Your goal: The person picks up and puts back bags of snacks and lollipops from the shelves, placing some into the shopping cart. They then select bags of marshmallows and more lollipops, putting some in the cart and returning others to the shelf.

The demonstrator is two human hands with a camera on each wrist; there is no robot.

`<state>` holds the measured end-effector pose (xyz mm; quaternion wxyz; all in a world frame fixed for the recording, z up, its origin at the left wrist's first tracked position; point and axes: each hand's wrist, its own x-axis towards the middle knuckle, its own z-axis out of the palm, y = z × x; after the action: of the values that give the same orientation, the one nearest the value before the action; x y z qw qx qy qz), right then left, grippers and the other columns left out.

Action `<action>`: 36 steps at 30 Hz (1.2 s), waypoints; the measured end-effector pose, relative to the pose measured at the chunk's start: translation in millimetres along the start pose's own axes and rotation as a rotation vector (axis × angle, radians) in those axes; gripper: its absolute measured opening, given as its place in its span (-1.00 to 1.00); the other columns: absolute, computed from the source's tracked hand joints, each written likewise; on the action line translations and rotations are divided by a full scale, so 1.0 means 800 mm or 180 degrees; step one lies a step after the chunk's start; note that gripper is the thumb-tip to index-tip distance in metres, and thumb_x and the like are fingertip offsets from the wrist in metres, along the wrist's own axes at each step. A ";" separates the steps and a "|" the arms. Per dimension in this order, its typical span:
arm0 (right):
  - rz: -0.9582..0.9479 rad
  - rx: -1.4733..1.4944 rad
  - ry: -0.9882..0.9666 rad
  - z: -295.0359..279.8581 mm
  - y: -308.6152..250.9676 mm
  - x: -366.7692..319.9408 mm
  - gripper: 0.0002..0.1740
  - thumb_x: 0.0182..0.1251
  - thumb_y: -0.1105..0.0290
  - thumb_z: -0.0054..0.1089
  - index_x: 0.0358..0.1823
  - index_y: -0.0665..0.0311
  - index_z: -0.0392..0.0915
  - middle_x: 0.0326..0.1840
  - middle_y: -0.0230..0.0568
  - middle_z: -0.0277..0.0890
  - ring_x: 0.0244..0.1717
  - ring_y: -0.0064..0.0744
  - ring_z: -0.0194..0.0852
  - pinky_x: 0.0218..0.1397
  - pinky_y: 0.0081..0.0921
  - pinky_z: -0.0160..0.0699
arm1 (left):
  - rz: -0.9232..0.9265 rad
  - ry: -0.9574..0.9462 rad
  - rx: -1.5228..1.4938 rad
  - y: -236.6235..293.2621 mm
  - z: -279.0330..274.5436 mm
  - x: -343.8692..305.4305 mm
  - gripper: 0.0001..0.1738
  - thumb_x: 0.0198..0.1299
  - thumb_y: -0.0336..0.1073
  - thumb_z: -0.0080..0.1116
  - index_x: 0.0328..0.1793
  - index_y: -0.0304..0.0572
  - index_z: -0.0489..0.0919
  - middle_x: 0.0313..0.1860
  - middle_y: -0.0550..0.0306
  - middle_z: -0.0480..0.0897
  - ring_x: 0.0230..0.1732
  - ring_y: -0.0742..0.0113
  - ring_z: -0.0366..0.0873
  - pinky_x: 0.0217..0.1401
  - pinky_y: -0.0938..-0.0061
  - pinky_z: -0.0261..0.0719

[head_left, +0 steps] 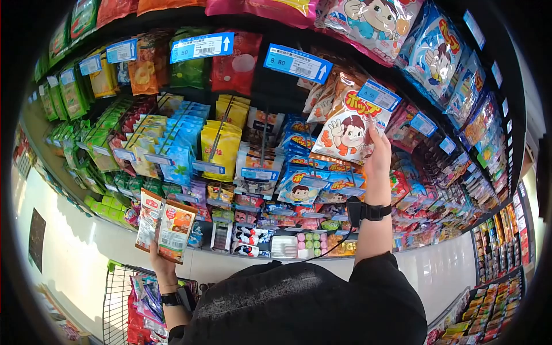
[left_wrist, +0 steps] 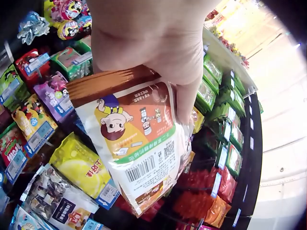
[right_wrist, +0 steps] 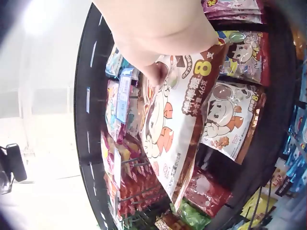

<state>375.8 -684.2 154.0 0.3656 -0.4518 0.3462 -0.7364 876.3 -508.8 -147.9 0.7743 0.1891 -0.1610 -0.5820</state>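
My left hand (head_left: 163, 265) grips two snack bags (head_left: 174, 231) low at the left, above the cart; the left wrist view shows a brown and white bag (left_wrist: 136, 129) with a barcode, its top edge under the left hand (left_wrist: 148, 48). My right hand (head_left: 377, 155) pinches a white bag with a cartoon child (head_left: 349, 135) at the upper right shelf, in front of similar bags. In the right wrist view the thumb of the right hand (right_wrist: 158, 38) lies on the front of this white bag (right_wrist: 175, 120); its other fingers are hidden.
Shelves of hanging candy bags, among them yellow bags (head_left: 219, 146), curve around in front. Blue price tags (head_left: 298, 62) line the shelf edges. A wire shopping cart (head_left: 115, 296) with colourful packages stands at the lower left. Another snack rack (head_left: 500, 236) is at the far right.
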 end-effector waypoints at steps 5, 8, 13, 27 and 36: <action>0.0167 -0.0009 -0.0003 -0.003 -0.003 -0.002 -0.68 0.24 0.38 0.13 -0.01 0.35 0.51 -0.10 -0.36 0.54 -0.13 -0.61 0.45 -0.17 -0.67 0.34 | 0.0089 0.0067 0.0122 -0.002 0.014 0.000 -0.44 0.33 -0.10 -0.15 0.33 -0.35 0.24 0.29 -0.01 0.36 0.28 0.14 0.31 0.34 0.24 0.21; 0.0249 -0.0056 0.0029 -0.002 -0.003 -0.001 -0.67 0.23 0.37 0.14 0.01 0.34 0.51 -0.10 -0.36 0.55 -0.14 -0.63 0.45 -0.19 -0.70 0.33 | 0.0126 0.0036 0.0173 -0.002 0.026 -0.002 -0.43 0.33 -0.10 -0.15 0.34 -0.36 0.23 0.29 -0.01 0.36 0.28 0.14 0.31 0.33 0.25 0.22; 0.0365 -0.0220 0.0013 -0.008 0.018 0.019 -0.81 0.21 0.33 0.19 -0.23 0.29 0.55 -0.33 -0.46 0.49 -0.31 -0.66 0.34 -0.24 -0.66 0.26 | 0.0162 0.0057 0.0242 -0.007 0.037 -0.012 -0.43 0.33 -0.10 -0.14 0.34 -0.36 0.23 0.28 -0.01 0.37 0.27 0.16 0.32 0.33 0.26 0.22; 0.0776 0.0594 -0.1309 -0.024 0.051 -0.073 -0.69 0.21 0.51 0.17 0.01 0.28 0.44 -0.15 -0.38 0.53 -0.21 -0.63 0.46 -0.14 -0.65 0.45 | -0.0114 -0.1183 0.1506 -0.057 0.208 -0.010 0.07 -0.23 -0.20 0.41 0.40 -0.44 0.07 0.38 -0.13 0.21 0.37 0.08 0.19 0.40 0.19 0.16; 0.0831 0.0834 -0.2212 -0.062 -0.004 -0.069 -0.55 0.19 0.53 0.18 0.13 0.36 0.36 -0.02 -0.27 0.49 -0.02 -0.52 0.46 0.04 -0.56 0.43 | -0.0140 -0.1172 0.2306 -0.213 0.396 -0.012 -0.55 -0.14 -0.53 0.35 -0.06 -0.41 0.49 -0.28 0.07 0.64 -0.30 0.34 0.62 -0.26 0.46 0.65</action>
<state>347.4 -626.9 116.5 0.6061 -0.5759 0.1594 -0.5249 581.8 -575.4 48.1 0.6033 0.3457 -0.4875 -0.5282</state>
